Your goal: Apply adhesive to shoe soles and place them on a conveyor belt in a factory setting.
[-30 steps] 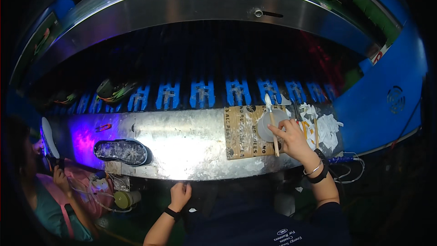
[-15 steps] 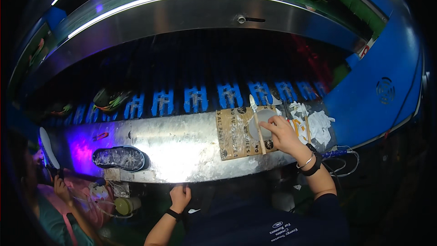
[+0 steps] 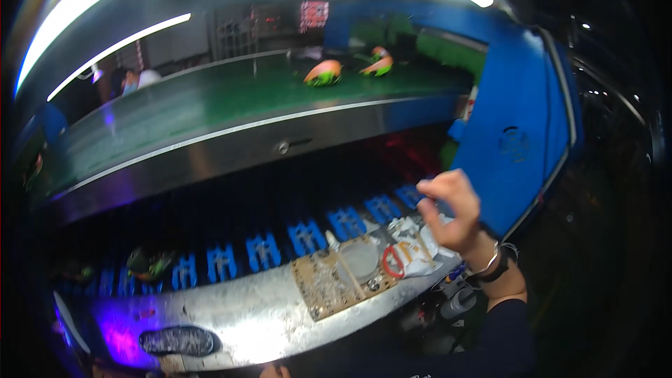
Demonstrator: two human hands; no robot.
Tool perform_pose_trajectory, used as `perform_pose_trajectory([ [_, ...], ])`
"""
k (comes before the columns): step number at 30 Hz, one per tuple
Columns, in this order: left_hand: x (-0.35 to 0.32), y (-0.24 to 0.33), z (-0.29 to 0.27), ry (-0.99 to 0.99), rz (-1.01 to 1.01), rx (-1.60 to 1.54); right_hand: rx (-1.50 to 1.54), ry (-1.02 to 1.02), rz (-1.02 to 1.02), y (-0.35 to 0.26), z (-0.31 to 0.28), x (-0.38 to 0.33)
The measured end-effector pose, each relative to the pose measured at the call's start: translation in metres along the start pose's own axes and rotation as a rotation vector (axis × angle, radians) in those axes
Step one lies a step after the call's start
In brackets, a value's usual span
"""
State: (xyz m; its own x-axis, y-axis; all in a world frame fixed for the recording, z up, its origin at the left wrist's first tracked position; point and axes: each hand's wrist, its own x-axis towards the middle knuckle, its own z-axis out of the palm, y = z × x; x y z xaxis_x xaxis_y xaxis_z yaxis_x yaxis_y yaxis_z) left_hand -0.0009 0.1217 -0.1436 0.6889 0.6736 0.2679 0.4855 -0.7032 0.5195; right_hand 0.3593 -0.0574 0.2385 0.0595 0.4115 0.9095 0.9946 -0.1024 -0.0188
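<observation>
My right hand (image 3: 451,210) is raised over the right end of the metal bench, blurred, its thumb and forefinger curved apart with nothing seen between them. Below it lie crumpled white papers (image 3: 414,257) and a red ring-shaped thing (image 3: 393,262). A brush with a thin wooden handle (image 3: 348,271) rests across a round whitish dish (image 3: 361,259) on a stained cardboard sheet (image 3: 315,287). Only a bit of my left hand (image 3: 274,372) shows at the lower edge; its fingers are mostly hidden. A dark shoe sole (image 3: 176,341) lies on the bench to the left.
Beyond the bench (image 3: 245,322) runs a row of blue brackets (image 3: 263,253), with a dark green-marked shoe (image 3: 149,264) at its left. Orange-and-green shoes (image 3: 323,72) sit on the raised green conveyor (image 3: 217,94). A blue machine panel (image 3: 518,126) stands at right.
My right hand has lifted up and away from the brush, which stays on the dish. The view has tilted upward, showing more conveyor, and my left hand has mostly dropped out of the picture.
</observation>
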Motion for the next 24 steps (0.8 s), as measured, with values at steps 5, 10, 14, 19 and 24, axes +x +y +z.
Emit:
perform_pose_trajectory([
  [5, 0.000, 0.007, 0.003, 0.072, 0.029, -0.041, -0.456, 0.413, -0.143, 0.033, -0.114, 0.125],
  [10, 0.005, -0.002, 0.016, 0.086, 0.010, -0.005, -0.454, 0.563, 0.142, 0.101, -0.188, 0.264],
  [14, 0.001, 0.001, -0.002, 0.111, 0.020, 0.003, -0.442, 0.527, 0.298, 0.128, -0.154, 0.333],
  [19, -0.002, 0.010, -0.006, 0.070, -0.037, 0.068, -0.179, 0.451, 0.490, 0.151, -0.127, 0.359],
  [24, -0.002, 0.001, 0.007, 0.113, -0.063, 0.044, -0.108, 0.164, 0.532, 0.137, -0.128, 0.362],
])
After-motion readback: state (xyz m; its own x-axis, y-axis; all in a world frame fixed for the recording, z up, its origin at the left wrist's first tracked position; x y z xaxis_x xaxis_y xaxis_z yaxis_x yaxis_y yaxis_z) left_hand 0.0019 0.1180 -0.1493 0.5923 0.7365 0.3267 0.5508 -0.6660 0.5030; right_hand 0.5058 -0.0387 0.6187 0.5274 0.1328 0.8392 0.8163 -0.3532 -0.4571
